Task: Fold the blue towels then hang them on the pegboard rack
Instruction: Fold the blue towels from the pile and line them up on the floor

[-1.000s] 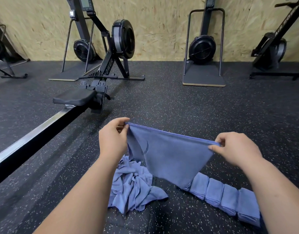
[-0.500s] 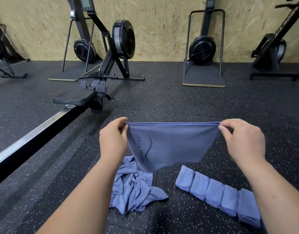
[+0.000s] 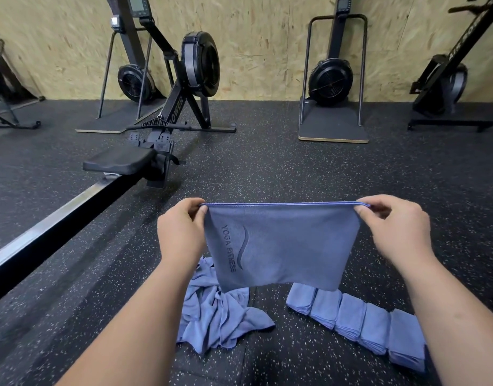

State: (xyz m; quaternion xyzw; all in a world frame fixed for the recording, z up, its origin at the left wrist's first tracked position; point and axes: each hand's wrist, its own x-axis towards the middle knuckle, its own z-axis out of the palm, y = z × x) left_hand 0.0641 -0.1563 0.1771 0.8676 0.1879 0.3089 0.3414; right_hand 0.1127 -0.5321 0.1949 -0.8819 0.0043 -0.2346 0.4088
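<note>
I hold a blue towel (image 3: 290, 246) stretched flat in the air, its top edge level and the words YOGA FITNESS on its left part. My left hand (image 3: 181, 232) pinches its top left corner. My right hand (image 3: 393, 227) pinches the top right corner. Below it on the floor lies a crumpled heap of blue towels (image 3: 217, 316). To the right of the heap, a row of several folded blue towels (image 3: 359, 321) runs toward the lower right. No pegboard rack is in view.
A rowing machine (image 3: 162, 112) with its seat (image 3: 120, 164) and long metal rail (image 3: 45, 229) crosses the left side. Other black fitness machines (image 3: 331, 79) stand along the wooden back wall. The floor (image 3: 295, 168) is dark speckled rubber.
My right hand rose and moved right, pulling the towel's top edge level and taut. The towel hangs higher, its lower edge off the folded row. My left hand stayed nearly still.
</note>
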